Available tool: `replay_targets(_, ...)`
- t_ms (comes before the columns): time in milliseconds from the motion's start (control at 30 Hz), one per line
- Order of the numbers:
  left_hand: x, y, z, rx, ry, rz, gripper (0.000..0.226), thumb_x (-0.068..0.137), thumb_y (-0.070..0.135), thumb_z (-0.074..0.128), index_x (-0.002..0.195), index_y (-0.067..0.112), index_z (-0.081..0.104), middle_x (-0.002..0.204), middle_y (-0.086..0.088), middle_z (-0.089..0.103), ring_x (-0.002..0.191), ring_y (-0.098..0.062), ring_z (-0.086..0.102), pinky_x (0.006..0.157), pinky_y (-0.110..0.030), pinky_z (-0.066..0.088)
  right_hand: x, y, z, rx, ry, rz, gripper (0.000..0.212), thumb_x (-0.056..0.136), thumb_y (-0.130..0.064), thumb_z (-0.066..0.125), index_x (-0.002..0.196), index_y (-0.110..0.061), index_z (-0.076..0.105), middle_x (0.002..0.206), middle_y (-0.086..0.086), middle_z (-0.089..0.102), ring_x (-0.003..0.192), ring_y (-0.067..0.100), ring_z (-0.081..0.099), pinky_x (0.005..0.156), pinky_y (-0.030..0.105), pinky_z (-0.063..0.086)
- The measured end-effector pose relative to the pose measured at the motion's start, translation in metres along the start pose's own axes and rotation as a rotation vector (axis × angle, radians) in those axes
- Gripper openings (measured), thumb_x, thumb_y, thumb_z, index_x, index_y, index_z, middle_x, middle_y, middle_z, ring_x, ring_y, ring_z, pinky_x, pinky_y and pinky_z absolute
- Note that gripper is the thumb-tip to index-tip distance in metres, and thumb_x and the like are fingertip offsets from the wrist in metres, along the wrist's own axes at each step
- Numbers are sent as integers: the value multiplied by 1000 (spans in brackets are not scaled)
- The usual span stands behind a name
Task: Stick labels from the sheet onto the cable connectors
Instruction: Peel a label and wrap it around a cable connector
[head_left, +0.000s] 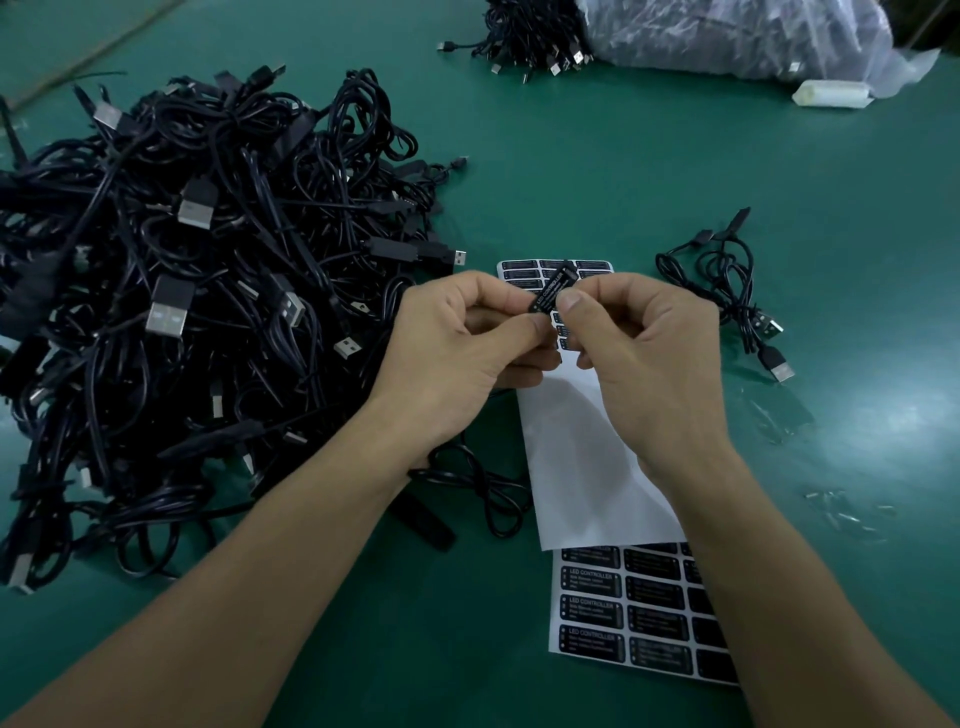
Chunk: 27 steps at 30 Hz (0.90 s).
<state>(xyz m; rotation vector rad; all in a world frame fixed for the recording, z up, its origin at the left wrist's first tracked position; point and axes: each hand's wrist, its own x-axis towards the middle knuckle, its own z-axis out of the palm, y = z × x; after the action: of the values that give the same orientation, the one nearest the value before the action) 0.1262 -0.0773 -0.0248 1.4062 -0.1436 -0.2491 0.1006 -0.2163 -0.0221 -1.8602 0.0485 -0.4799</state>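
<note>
- Green tabletop (623, 171): a big tangled cable pile (208, 291) sits on the left, and a clear bag (737, 36) of more cables at the far edge.
- Label sheet (587, 447) lies under the hands. It is mostly bare backing, with a few rows at its far end. A fuller second sheet (623, 608) shows from beneath its near edge.
- Small bunch of cables (727, 280) on the right, likely finished.
- Left hand (457, 353) and right hand (639, 353) are raised over the sheet, both pinching one connector (563, 273) between curled thumb and fingers.
- Label (545, 296), printed "LED CONTROLLER", lies along the connector.
- Step, as judged: pressing the label down. The next move calls for smoothing its edges, setting the cable aside and taking a fresh one.
</note>
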Motion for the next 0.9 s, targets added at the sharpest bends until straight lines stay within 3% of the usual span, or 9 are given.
replay_targets(900,-3,1,3,7,40,39,10,89,-5,68,84,1,63,63,-5,73,56,-14,71,55,-23,59,-4,-4,4,-6,77,-20,19,86,-10,70,71,-22,70,58,-16,66,50,-4,56,52,9,42)
